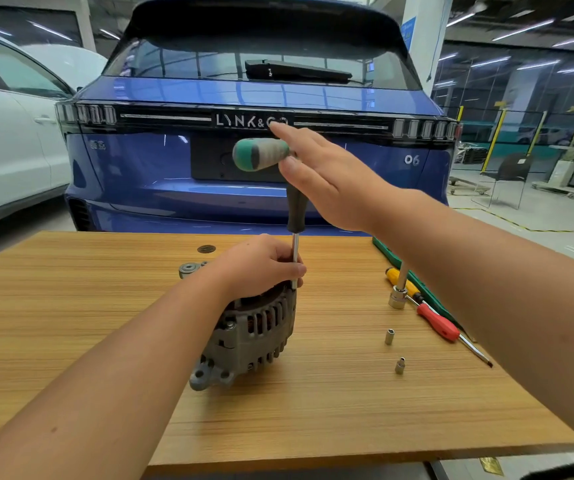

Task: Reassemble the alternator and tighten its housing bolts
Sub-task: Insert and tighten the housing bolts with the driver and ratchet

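Observation:
A grey alternator [251, 334] stands on the wooden table [105, 306]. A T-handle driver [261, 154] with a green and grey crossbar and a black neck stands upright on the alternator's top right edge. My left hand [261, 265] rests on top of the alternator and pinches the driver's steel shaft [295, 251]. My right hand [323, 174] is at the crossbar's right end with straight fingers, the thumb touching the grip. The bolt under the shaft's tip is hidden by my left hand.
Right of the alternator lie a ratchet with a socket [398, 297], a yellow screwdriver [399, 280], a red screwdriver [441, 323], two small loose sockets [389, 336], [399, 365] and a green tool case [413, 278]. A pulley [188, 270] sits behind my left wrist. A blue car [261, 109] is parked beyond the table.

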